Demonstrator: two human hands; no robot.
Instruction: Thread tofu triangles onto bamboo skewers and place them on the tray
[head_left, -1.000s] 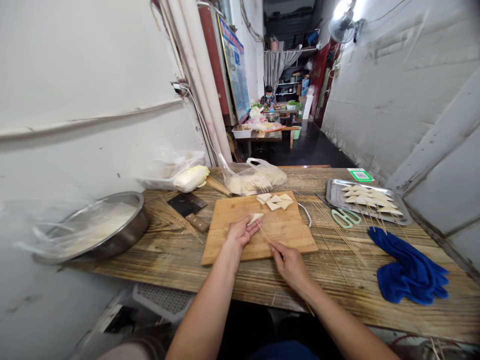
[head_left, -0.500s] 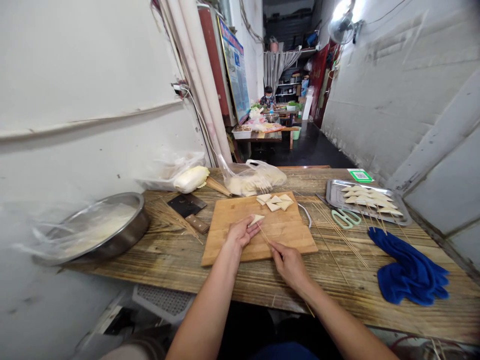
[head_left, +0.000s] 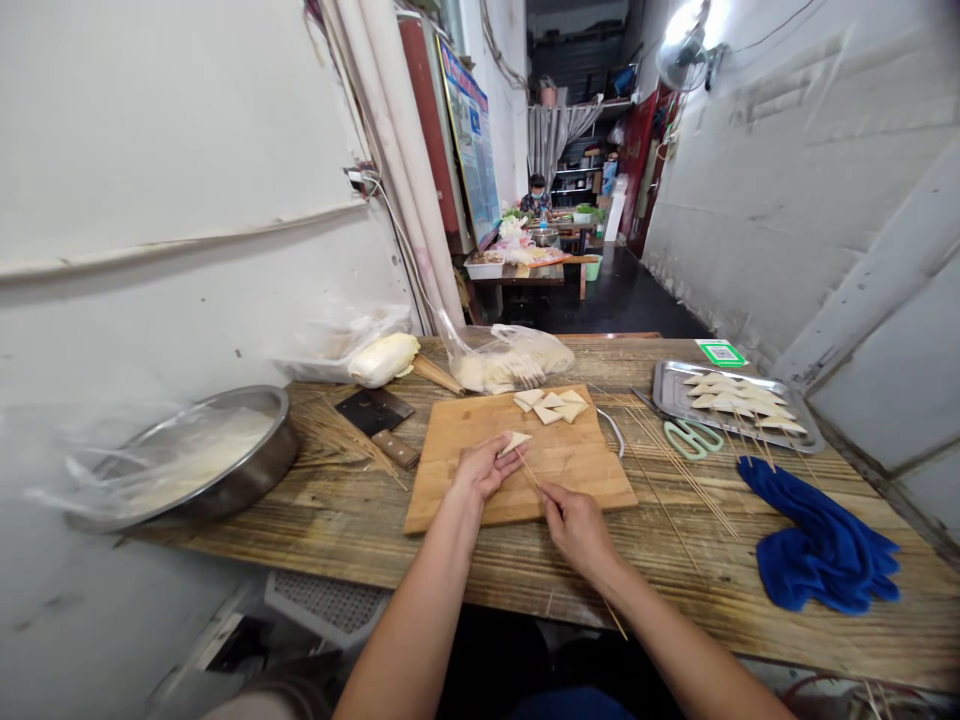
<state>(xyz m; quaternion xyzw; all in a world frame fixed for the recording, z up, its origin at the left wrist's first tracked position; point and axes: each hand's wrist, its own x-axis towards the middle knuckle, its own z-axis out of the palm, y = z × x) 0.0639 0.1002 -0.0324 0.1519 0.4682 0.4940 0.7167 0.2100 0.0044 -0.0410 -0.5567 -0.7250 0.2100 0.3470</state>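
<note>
Over the wooden cutting board (head_left: 442,490), my left hand (head_left: 484,468) is closed on a pale triangular piece (head_left: 515,441) that looks like tofu. My right hand (head_left: 577,522) grips a thin bamboo skewer (head_left: 529,470); its tip points up and left at the piece, and its other end sticks out below my wrist. Whether the tip has entered the piece is too small to tell. Several more pale triangles (head_left: 550,414) lie at the board's far right part. Loose skewers (head_left: 686,475) rest on the table to the right of the board.
A metal tray (head_left: 671,405) with skewered triangles stands at the right, near green-handled scissors (head_left: 694,440) and a blue cloth (head_left: 817,550). Leftward are a cleaver (head_left: 394,447), a cabbage (head_left: 384,360) and a steel basin (head_left: 277,460). A plastic bag (head_left: 517,360) lies behind the board. A person (head_left: 537,195) sits far back.
Almost nothing differs. Both hands keep the same hold on the triangle and the skewer, and the view has shifted very slightly.
</note>
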